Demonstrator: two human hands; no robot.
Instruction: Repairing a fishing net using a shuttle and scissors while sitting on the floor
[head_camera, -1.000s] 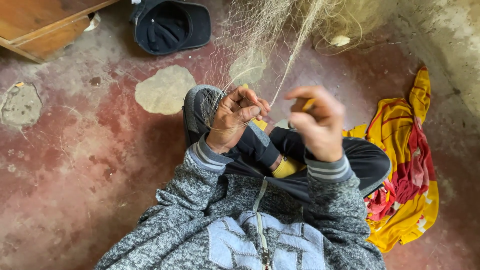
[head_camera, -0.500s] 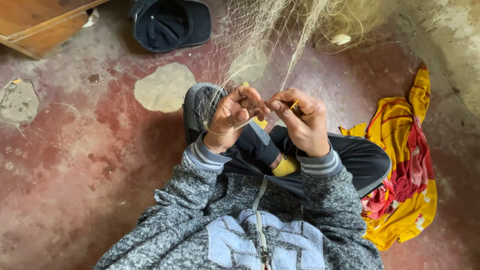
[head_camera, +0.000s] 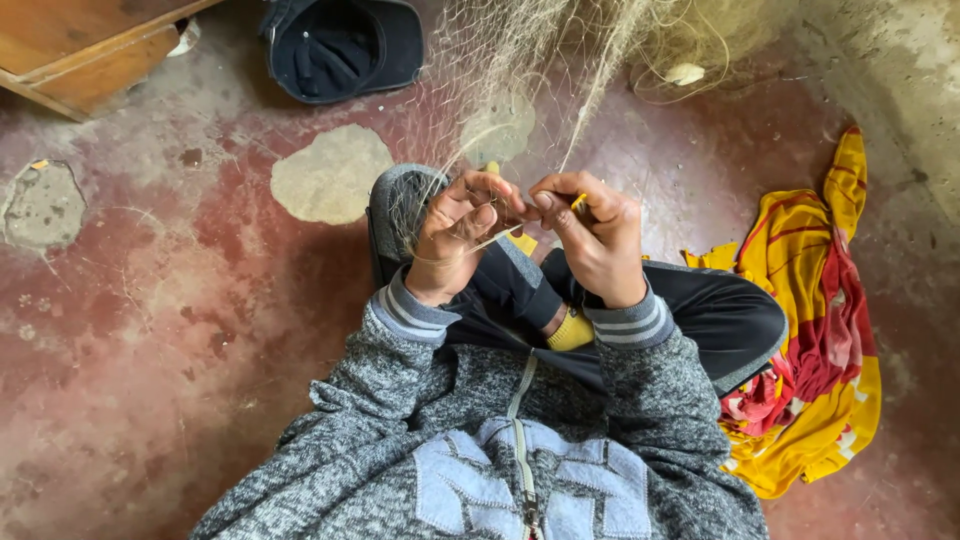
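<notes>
In the head view, the left hand (head_camera: 455, 238) and right hand (head_camera: 598, 235) are raised together above the crossed legs, fingertips pinching strands of the pale fishing net (head_camera: 520, 60). A dark cap (head_camera: 345, 45) and a yellow-red cloth (head_camera: 815, 330) are seen on the floor.

1. The fishing net (head_camera: 560, 60) runs out past the top edge, so where it hangs from is unseen.
2. A small yellow tool (head_camera: 578, 203) shows only as a tip; the right hand (head_camera: 598, 240) covers the rest.
3. The fine mesh strands between the left hand (head_camera: 455, 240) and the right are too thin to follow.
4. The wooden furniture (head_camera: 90, 50) is cut off by the top-left corner.
5. The dark cap (head_camera: 345, 50) is clipped by the top edge.
6. The yellow and red cloth (head_camera: 820, 330) is partly tucked beneath the person's leg.
</notes>
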